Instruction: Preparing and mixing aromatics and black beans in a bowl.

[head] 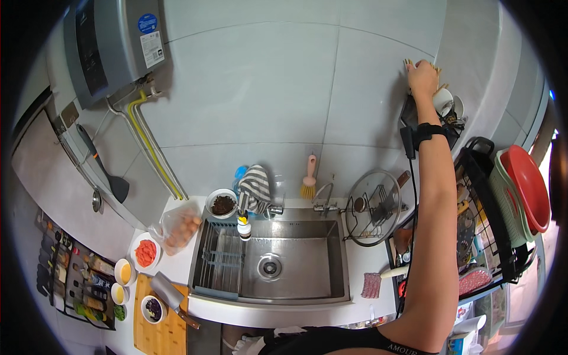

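My right hand [423,79] is stretched out to the upper right with its fingers curled among upright wooden chopsticks [437,71]. The chopsticks stand in a dark wall-side holder [409,112]. The back of my hand hides the fingertips, so whether they grip a chopstick is not visible. White cups or bowls [443,100] and metal utensils crowd the rack just right of my wrist. A black strap with a cable [429,134] is around that wrist. My left hand is out of view. Before me is a stainless steel sink [301,266] with a drain rack [222,262] across its left side.
A cleaver [167,290] and a bowl [153,309] rest on the bamboo cutting board [142,335]. Nearby are chopped red food [145,253], bowls of yellow liquid [125,271] and bagged eggs [182,228]. A glass lid [372,186] leans right of the faucet [327,205].
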Available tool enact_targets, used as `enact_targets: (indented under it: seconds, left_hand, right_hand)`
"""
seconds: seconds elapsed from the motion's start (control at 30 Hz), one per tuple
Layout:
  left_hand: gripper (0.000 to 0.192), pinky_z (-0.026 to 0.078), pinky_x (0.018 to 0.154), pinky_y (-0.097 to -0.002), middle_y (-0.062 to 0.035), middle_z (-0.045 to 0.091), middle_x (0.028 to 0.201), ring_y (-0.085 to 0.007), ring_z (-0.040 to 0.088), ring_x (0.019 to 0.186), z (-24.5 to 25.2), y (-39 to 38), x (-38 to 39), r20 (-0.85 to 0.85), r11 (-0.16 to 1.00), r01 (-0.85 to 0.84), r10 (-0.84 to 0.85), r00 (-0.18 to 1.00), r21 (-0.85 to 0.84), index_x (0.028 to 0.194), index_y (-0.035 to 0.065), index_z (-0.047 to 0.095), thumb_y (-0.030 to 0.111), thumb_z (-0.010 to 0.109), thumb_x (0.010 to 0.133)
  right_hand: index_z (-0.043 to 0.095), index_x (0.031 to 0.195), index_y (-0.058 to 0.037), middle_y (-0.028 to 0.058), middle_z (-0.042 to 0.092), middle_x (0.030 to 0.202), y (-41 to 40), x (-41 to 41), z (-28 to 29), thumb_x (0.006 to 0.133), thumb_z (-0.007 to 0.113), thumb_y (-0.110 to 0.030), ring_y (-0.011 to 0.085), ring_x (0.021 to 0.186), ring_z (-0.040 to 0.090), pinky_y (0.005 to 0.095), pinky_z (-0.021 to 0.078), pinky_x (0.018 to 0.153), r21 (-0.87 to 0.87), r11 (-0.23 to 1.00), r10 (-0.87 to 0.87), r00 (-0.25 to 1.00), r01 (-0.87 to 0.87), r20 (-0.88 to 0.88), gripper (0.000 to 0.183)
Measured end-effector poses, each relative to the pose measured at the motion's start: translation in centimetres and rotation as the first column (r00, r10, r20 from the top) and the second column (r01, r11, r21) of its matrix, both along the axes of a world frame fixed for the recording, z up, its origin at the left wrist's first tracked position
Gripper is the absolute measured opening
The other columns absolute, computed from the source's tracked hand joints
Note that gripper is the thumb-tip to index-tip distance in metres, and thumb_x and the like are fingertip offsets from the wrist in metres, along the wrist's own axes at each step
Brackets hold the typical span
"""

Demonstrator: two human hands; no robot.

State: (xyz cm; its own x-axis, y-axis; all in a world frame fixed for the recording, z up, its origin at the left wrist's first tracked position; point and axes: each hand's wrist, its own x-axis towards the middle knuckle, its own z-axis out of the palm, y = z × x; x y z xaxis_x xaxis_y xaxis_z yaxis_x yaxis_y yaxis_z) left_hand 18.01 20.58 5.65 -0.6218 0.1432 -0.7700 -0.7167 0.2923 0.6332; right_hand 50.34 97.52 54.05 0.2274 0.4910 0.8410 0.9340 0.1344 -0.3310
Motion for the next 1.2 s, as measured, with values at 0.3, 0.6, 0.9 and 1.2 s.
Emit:
enact_targets:
  seconds: [0.3,0.6,0.9,1.2]
  left_hand:
    - [0.061,0.043,0.089,-0.0412,-0.0112,0.045,0.132,-0.0240,0.046,0.113,0.1,-2.2,1.4,0.022,0.999,-0.046,0.046,0.999,0.004,0.136,0.0072,0.037,0.040,0.046,0.086]
    - [0.053,0.043,0.094,-0.0411,-0.0102,0.045,0.135,-0.0229,0.046,0.119,0.5,-7.0,2.4,0.031,0.999,-0.022,0.021,0.999,0.043,0.136,0.0070,0.038,0.034,0.042,0.091]
    - [0.039,0.048,0.087,-0.0367,-0.0142,0.060,0.116,-0.0317,0.059,0.103,5.5,0.3,-7.3,-0.039,0.775,0.279,-0.314,0.949,0.567,0.127,0.0023,0.047,0.024,0.047,0.094]
    - [0.050,0.043,0.097,-0.0375,-0.0187,0.059,0.113,-0.0287,0.053,0.114,16.0,12.2,-3.6,-0.221,0.357,0.355,-0.365,0.905,0.864,0.132,-0.0024,0.037,0.035,0.032,0.099]
  right_hand:
    - [0.067,0.097,-0.0061,0.0194,0.065,0.097,1.6,-0.9,1.1,0.083,0.052,-0.023,0.0357,0.093,0.061,0.0429,0.0478,0.081,-0.061,0.998,-0.026,1.000,0.025,-0.015,0.026]
    - [0.052,0.092,-0.0024,0.0201,0.064,0.086,-5.5,-2.8,5.3,0.083,0.055,-0.015,0.0406,0.079,0.061,0.0477,0.0486,0.069,0.275,0.958,0.057,0.991,-0.087,0.118,0.016]
    - [0.059,0.089,-0.0061,0.0037,0.059,0.068,-30.9,-15.9,-6.0,0.077,0.061,-0.009,0.0221,0.052,0.056,0.0277,0.0438,0.045,0.074,0.461,0.650,0.393,-0.884,0.650,0.012]
    - [0.052,0.072,-0.0080,0.0010,0.047,0.062,-49.8,-26.8,-30.5,0.071,0.058,-0.009,0.0111,0.053,0.051,0.0229,0.0414,0.045,-0.175,-0.626,0.543,-0.586,-0.760,0.601,0.005]
